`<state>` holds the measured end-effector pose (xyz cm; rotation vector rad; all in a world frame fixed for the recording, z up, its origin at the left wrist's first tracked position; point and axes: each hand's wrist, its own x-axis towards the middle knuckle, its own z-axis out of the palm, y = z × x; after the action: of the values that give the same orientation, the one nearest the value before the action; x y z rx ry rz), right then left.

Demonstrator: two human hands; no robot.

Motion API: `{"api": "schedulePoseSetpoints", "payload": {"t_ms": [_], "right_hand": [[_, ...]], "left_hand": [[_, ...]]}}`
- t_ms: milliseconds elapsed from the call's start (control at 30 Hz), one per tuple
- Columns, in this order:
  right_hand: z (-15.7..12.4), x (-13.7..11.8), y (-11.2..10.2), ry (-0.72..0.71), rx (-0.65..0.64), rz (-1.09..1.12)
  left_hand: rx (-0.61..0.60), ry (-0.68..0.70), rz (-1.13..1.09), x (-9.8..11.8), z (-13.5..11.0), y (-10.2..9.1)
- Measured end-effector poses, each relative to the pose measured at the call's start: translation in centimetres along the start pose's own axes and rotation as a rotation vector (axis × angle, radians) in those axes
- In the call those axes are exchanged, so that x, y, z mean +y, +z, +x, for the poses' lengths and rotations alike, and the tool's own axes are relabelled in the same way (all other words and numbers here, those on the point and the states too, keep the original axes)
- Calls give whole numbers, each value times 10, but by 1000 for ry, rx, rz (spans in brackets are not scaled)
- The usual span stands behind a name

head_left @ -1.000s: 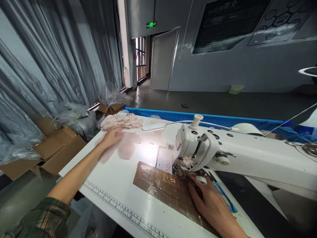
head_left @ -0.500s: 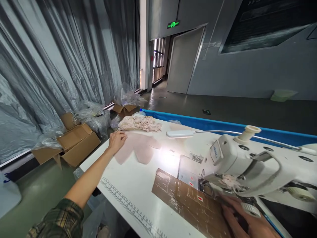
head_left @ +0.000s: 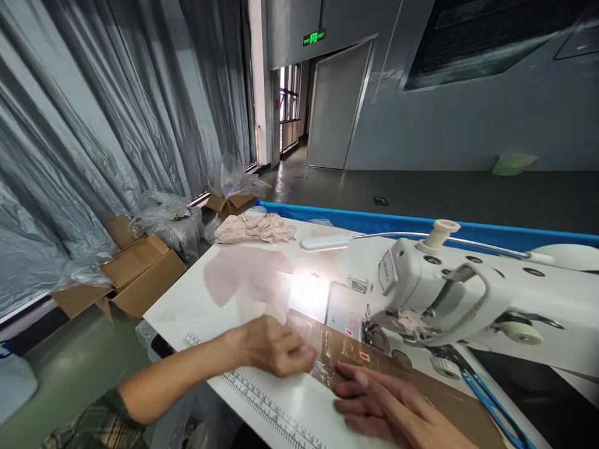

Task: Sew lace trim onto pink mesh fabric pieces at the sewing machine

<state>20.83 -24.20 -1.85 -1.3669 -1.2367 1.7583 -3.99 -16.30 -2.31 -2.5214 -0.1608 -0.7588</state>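
My left hand (head_left: 281, 346) is closed in a pinch above the near part of the white table (head_left: 178, 305). A sheer pale-pink fabric piece (head_left: 262, 293), smeared by motion, trails from the flat pile toward this hand; the fingertips hide their grip on it. More pale-pink fabric (head_left: 222, 274) lies flat behind. My right hand (head_left: 388, 405) is just to the right, fingers stretched out over the brown taped board (head_left: 327, 349). Beyond that board stands the white sewing machine (head_left: 440, 293), its presser area at the board's far edge.
A tied bundle of cream lacy fabric (head_left: 255, 229) lies at the table's back. A lamp (head_left: 326, 242) on a bendy arm lights the machine bed. A blue tool (head_left: 496, 405) lies right of my right hand. Cardboard boxes (head_left: 145, 274) and plastic bags stand on the floor at left.
My left hand has moved from the pile's far left edge toward me and right, and the fabric has shifted with it. My right hand has come left from beside the machine, fingers now extended.
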Motion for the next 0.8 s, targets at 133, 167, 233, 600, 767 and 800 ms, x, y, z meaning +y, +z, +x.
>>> {"api": "schedulePoseSetpoints", "payload": {"t_ms": [133, 167, 233, 600, 767, 800], "right_hand": [[9, -5, 21, -45, 11, 45], [15, -3, 22, -50, -30, 13], [26, 5, 22, -75, -91, -13], [19, -6, 17, -120, -43, -208], [4, -6, -5, -122, 61, -416], [3, -5, -8, -144, 92, -408]], "left_hand": [[84, 85, -190, 27, 19, 9], [73, 62, -255, 26, 19, 8], [51, -51, -389, 16, 12, 2], [-380, -933, -168, -45, -66, -46], [-224, -900, -23, -70, -58, -44], [-246, -894, 37, -76, -51, -43]]}}
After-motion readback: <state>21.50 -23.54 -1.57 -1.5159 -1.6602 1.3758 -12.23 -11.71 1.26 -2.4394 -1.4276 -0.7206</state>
